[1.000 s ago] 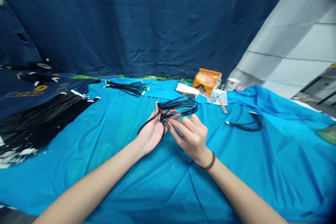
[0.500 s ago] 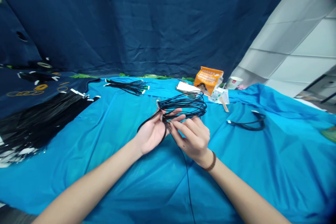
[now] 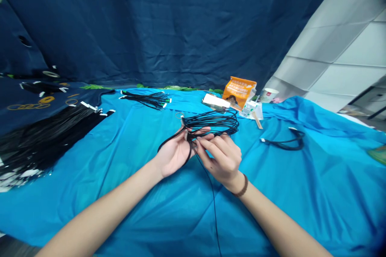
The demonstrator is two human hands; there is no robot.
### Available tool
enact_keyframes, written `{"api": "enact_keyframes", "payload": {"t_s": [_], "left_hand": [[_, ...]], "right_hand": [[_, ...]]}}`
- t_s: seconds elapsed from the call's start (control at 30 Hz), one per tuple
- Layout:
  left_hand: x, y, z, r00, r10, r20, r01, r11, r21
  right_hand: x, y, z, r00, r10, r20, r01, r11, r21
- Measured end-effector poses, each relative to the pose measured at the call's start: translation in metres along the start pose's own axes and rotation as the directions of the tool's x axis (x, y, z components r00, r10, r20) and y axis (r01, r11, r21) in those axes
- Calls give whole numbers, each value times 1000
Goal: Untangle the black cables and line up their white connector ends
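Note:
A looped bundle of thin black cables (image 3: 215, 122) is held above the blue cloth, its loops reaching to the right. My left hand (image 3: 176, 148), palm up, is closed around the left part of the bundle, where small white connectors show. Thumb and fingertips of my right hand (image 3: 221, 154) pinch at the bundle's lower side, close to the left fingers. What exactly lies between these fingertips is too small to tell apart. One loose black cable (image 3: 214, 204) hangs from there toward the bottom edge. A brown band circles my right wrist.
Many black cables with white ends (image 3: 45, 144) lie at the left. Another cable bundle (image 3: 147, 98) rests at the back, and a small one (image 3: 286, 142) at the right. Behind stand an orange bag (image 3: 239, 90), a white box (image 3: 215, 100) and a paper cup (image 3: 268, 95).
The bundle's loops have sunk slightly and shifted a little to the right. The hanging cable has swung slightly left. Both hands keep almost the same place and grip.

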State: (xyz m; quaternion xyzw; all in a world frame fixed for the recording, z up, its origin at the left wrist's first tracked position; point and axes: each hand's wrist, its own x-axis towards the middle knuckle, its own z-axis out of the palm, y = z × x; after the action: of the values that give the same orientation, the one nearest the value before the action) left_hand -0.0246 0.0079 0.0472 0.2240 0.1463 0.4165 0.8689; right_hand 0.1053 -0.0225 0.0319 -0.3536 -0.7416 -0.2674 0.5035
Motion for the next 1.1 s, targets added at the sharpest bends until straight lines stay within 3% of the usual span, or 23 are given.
{"api": "enact_keyframes", "payload": {"t_s": [0.3, 0.47, 0.77, 0.9, 1.0, 1.07, 1.1], "left_hand": [[4, -5, -1, 998, 57, -18, -57, 998, -16], [5, -4, -6, 998, 62, 15, -62, 998, -10], [7, 0, -7, 989, 132, -65, -136, 989, -57], [6, 2, -8, 984, 149, -100, -157, 984, -81], [6, 3, -8, 977, 174, -125, -184, 980, -75], [6, 4, -8, 968, 198, -153, -210, 975, -66], [7, 5, -8, 963, 210, -171, -224, 972, -66]], "right_hand": [[-2, 3, 5, 996, 91, 16, -92, 995, 48], [-3, 4, 9, 997, 82, 14, -83, 994, 64], [-8, 4, 15, 993, 83, 80, -93, 987, 134], [-4, 1, 13, 982, 178, 66, -189, 950, 248], [2, -2, 8, 920, 382, 89, -384, 831, 403], [8, -5, 2, 815, 553, 172, -541, 621, 568], [12, -6, -2, 746, 617, 251, -598, 454, 661]]}}
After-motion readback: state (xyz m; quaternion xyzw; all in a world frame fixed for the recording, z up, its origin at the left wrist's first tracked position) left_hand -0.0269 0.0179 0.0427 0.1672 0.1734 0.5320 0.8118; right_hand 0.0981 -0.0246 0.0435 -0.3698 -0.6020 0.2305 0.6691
